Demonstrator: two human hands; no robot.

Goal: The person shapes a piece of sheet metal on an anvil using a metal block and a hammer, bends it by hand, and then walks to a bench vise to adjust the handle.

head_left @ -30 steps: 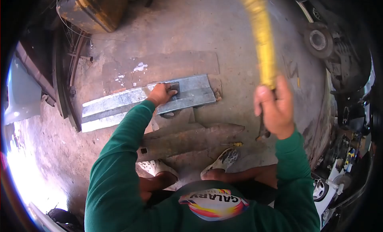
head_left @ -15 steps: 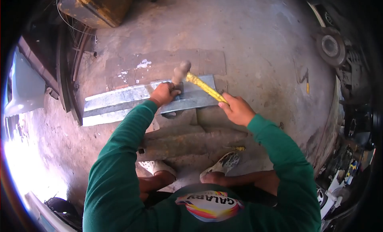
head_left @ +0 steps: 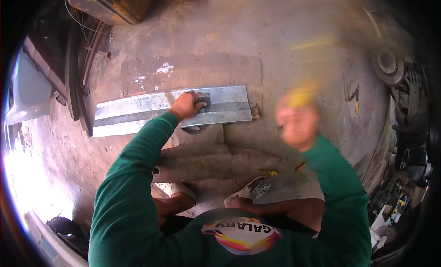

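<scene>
A long silvery metal sheet (head_left: 229, 111) with a dark lengthwise band lies on the floor in front of me. My left hand (head_left: 187, 105) grips a small dark metal block (head_left: 204, 99) and presses it on the sheet, right of its middle. Raised to the right of the sheet, my right hand (head_left: 297, 122) is blurred by motion and closed on the yellow handle of a hammer (head_left: 305, 94). The hammer's head is smeared and cannot be made out.
A rusty curved metal piece (head_left: 216, 165) lies before my feet, with a small yellow-handled tool (head_left: 271, 173) on it. Pliers (head_left: 357, 101) lie to the right. Car parts with a brake disc (head_left: 387, 60) line the right edge; a rusty yellow container (head_left: 117, 7) stands top left.
The hammer came down beside my left hand half a second ago; now my right hand has swung it back up and right. My left hand stays at the block.
</scene>
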